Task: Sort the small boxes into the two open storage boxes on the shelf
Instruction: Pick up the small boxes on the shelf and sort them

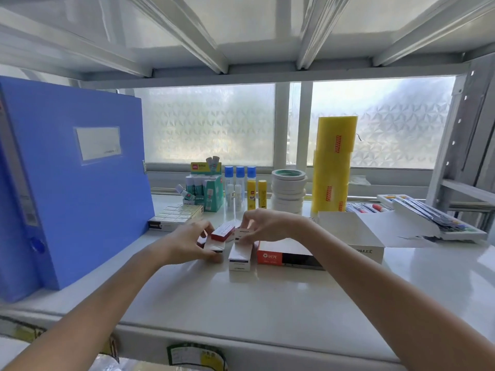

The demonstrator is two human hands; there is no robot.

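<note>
Several small red-and-white boxes lie in a cluster at the middle of the white shelf [241,298]. My left hand [191,243] grips one small box [215,246] at the cluster's left side. My right hand [263,224] pinches the upper end of a tilted white box [242,234]. A red-topped box [223,231] lies between the two hands. A long white box [239,257] lies flat in front. An orange-and-black storage box [286,257] sits open just right of the cluster. A larger white storage box [351,234] with raised flaps stands further right.
A tall blue file box [75,183] stands at the left. A flat pack of small boxes [175,216] lies beside it. Glue sticks [242,188], a green glue carton [207,188], stacked tape rolls [288,190], yellow tape rolls [333,162] and pen trays [428,214] line the back.
</note>
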